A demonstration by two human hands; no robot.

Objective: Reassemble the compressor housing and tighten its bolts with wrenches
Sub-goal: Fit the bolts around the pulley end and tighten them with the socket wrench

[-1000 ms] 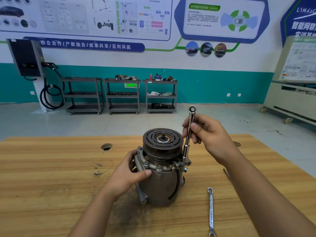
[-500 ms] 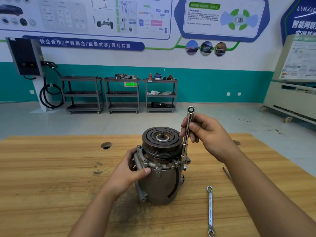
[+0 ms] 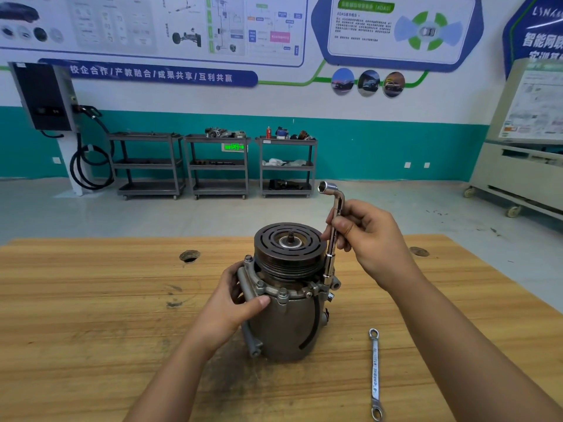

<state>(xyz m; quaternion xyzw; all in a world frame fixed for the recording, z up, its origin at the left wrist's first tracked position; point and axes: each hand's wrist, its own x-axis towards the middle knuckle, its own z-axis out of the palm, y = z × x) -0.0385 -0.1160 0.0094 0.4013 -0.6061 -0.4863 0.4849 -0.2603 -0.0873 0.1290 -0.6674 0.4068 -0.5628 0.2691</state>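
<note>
wooden table (image 3: pixel 91 315) | on it: compressor (image 3: pixel 286 324) upright, centre; ring spanner (image 3: pixel 375 376) to its right

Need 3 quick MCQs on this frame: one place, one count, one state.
1. Where is the spanner? A) on the floor B) on the table, right of the compressor C) on a shelf
2. How many carts in the background? A) one B) three C) five
3. The socket wrench is: A) upright on the compressor B) lying flat C) on the floor
Answers: 1B, it lies on the wood; 2B, three stand side by side; 3A, the right hand holds it vertical.
</note>
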